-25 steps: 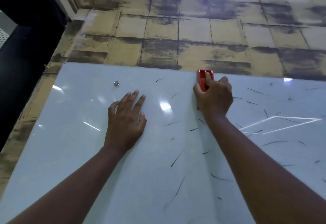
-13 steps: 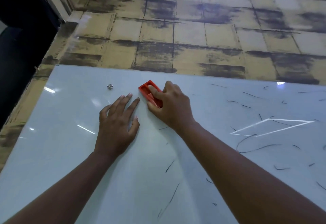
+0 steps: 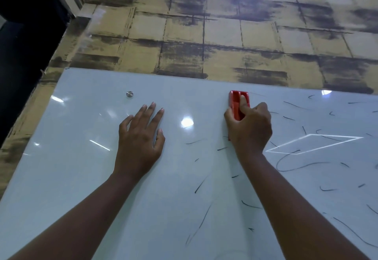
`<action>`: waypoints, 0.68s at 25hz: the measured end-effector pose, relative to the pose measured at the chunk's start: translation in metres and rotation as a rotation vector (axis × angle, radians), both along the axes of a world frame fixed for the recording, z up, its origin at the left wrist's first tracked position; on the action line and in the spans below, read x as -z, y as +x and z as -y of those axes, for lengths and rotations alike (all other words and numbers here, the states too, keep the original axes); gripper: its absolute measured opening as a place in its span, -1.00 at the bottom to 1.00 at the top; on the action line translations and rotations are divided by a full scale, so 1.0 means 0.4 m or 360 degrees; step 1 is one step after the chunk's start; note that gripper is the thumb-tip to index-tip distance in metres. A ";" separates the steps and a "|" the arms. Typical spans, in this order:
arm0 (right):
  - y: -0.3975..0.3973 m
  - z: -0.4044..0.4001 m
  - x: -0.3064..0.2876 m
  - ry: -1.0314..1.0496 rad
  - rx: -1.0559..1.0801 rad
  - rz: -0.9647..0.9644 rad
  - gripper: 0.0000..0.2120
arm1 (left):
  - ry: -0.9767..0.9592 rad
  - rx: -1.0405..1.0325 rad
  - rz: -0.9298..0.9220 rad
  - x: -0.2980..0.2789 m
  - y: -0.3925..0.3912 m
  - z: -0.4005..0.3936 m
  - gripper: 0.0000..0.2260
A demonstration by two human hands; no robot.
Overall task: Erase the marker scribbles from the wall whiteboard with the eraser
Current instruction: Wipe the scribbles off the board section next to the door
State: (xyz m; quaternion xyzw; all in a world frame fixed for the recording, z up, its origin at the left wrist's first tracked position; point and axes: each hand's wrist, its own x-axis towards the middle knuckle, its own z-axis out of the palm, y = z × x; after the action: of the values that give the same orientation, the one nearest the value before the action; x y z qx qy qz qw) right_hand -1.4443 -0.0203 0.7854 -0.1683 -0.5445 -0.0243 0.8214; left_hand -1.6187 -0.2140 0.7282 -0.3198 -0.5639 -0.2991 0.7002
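Note:
A glossy white wall whiteboard (image 3: 61,178) fills the lower part of the head view. My right hand (image 3: 250,128) grips a red eraser (image 3: 237,102) and presses it flat on the board near the top edge, upright, a finger in its groove. My left hand (image 3: 141,139) lies flat on the board to the left, fingers spread, holding nothing. Thin black marker scribbles (image 3: 290,163) are scattered below and to the right of the eraser. The board between and above my two hands shows no marks.
A round metal mounting stud (image 3: 129,94) sits near the board's upper left corner. Above the board is a wall of tan and dark brushed squares (image 3: 204,34). A dark opening (image 3: 24,34) lies at the far left. Ceiling lights reflect on the board.
My right hand swept the eraser left beside my left hand, then back right near the top edge. The marks between the hands near the top are gone. My left hand stayed flat.

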 end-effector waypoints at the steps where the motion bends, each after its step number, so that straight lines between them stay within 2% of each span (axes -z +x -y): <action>1: -0.018 0.029 0.015 0.0076 -0.0014 0.0065 -0.53 | -0.0004 0.0010 0.0000 0.001 0.000 0.000 -0.48; 5: -0.094 0.139 0.103 0.0451 0.0034 0.0401 -0.48 | -0.0034 0.0053 0.0027 0.000 -0.002 0.006 -0.48; 12: -0.062 0.110 0.183 0.0837 0.0230 0.0602 -0.51 | -0.0048 0.0095 0.0034 0.010 -0.005 0.010 -0.48; 14: -0.025 0.065 0.177 0.0787 0.0255 0.0545 -0.53 | -0.0039 0.0104 0.0026 0.014 -0.005 0.009 -0.48; 17: 0.034 -0.012 0.166 0.0465 0.0162 0.0371 -0.52 | -0.0024 0.0110 0.0018 0.022 -0.003 0.009 -0.48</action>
State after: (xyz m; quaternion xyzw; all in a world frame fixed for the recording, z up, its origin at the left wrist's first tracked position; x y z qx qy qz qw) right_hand -1.4308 -0.0154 0.7192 -0.0707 -0.6175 -0.1640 0.7661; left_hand -1.6197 -0.2174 0.7193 -0.3427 -0.5586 -0.3207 0.6839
